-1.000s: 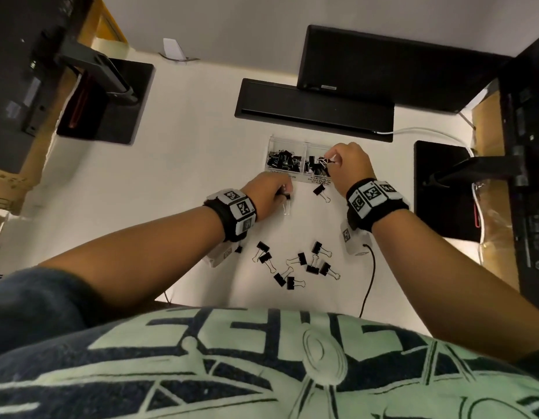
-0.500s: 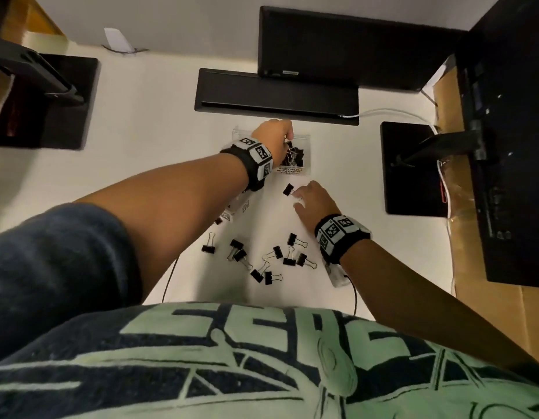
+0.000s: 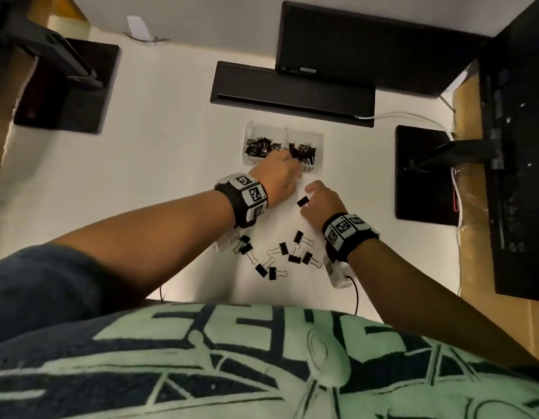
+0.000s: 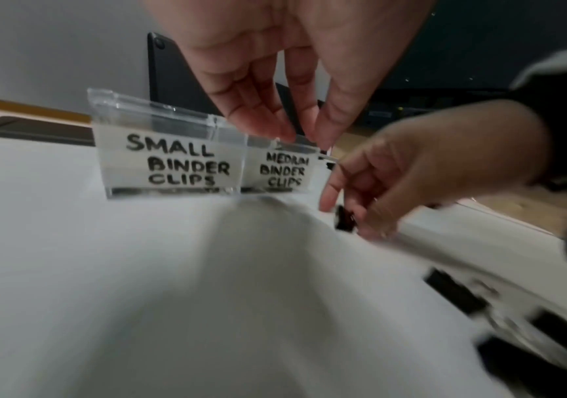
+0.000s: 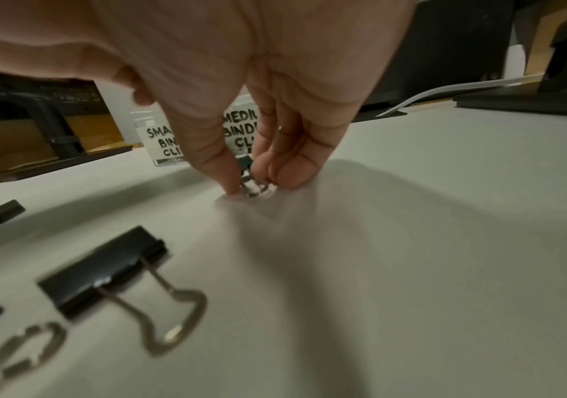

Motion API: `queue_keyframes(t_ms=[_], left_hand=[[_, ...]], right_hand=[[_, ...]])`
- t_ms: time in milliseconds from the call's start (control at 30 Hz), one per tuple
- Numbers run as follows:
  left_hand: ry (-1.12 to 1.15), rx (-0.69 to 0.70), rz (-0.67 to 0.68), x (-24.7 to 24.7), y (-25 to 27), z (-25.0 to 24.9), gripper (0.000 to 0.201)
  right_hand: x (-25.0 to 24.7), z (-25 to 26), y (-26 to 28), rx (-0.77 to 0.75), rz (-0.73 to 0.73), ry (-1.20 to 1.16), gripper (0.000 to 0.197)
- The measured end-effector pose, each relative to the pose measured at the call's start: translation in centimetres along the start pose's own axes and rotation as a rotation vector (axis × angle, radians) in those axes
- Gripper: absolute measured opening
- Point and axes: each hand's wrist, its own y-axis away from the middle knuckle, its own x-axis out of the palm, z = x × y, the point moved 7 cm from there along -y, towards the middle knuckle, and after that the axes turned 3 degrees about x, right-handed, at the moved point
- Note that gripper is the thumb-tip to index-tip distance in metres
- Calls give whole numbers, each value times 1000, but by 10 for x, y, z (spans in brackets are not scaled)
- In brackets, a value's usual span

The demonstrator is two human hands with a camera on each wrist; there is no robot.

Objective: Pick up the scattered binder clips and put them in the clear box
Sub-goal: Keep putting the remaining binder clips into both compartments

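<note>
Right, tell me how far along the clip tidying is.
Both halves of the clear box already hold piles of clips. The right hand is pinching one clip off the table; the left hand is at the box's front edge, and whether it holds anything is unclear. About eight loose clips are left near the person.

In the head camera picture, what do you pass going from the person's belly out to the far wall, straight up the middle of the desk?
Shirt → loose clips → right hand pinching one clip → clear box → black bar → monitor.
</note>
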Motion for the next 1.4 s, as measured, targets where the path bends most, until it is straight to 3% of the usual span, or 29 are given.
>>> queue_keyframes(t_ms=[133,200,267,400,600,767,933,1133,1400], left_hand=[[6,18,275,37,42,-2,17],[-2,36,344,50,60,-6,16],[-20,37,379,61,74,-10,21],[-31,3,379,75,87,-13,32],[-91,27,399,85,91,-12,29],[-100,14,331,79,92,-13,33],[-63,52,317,67,98,-18,30],[-177,245,359,73,120,-30,22],[-362,241,386,89,128,-30,36]], right_hand=[[-3,1,2,-48,23,56,5],[-4,-7,2,-40,24,17,18],[-7,-16,6,-9,35,-99,12],[-7,-28,19,-4,90,-245,35],[6,-39,51,49,160,-442,14],[27,-37,73,-113,216,19,25],[43,-42,78,-145,153,146,33],[41,-40,73,-145,85,66,28],[10,-33,49,1,56,-323,8]])
